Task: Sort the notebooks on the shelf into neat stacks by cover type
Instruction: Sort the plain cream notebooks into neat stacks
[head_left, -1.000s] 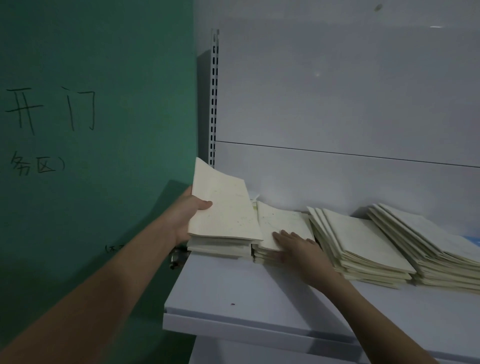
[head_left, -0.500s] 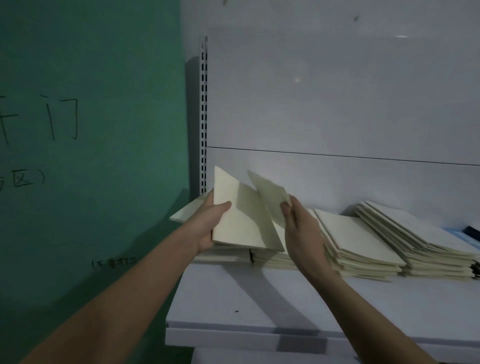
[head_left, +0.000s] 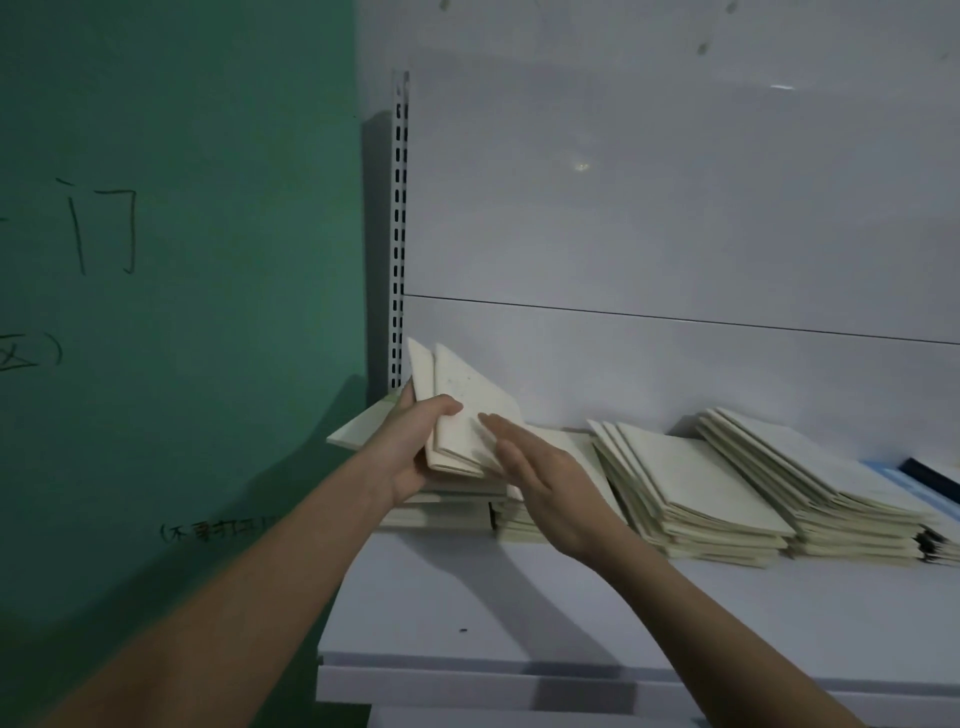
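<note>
White metal shelf (head_left: 519, 613) by green wall: left hand (head_left: 415, 447) grips a few thin cream paper-cover notebooks (head_left: 467, 415) tilted up at 10 o'clock, prob. to square them; right hand (head_left: 545, 488), fingers straight, rests on them w/ nothing held, other cream stacks (head_left: 701, 478) at 3 o'clock.

Both forearms are bare to the frame's edge (no sleeves), and the hands (head_left: 540, 483) wear nothing.

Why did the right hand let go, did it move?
Yes. The right hand dropped from holding a notebook up to lying open, lower, nearer the shelf, against the lifted notebooks.
</note>
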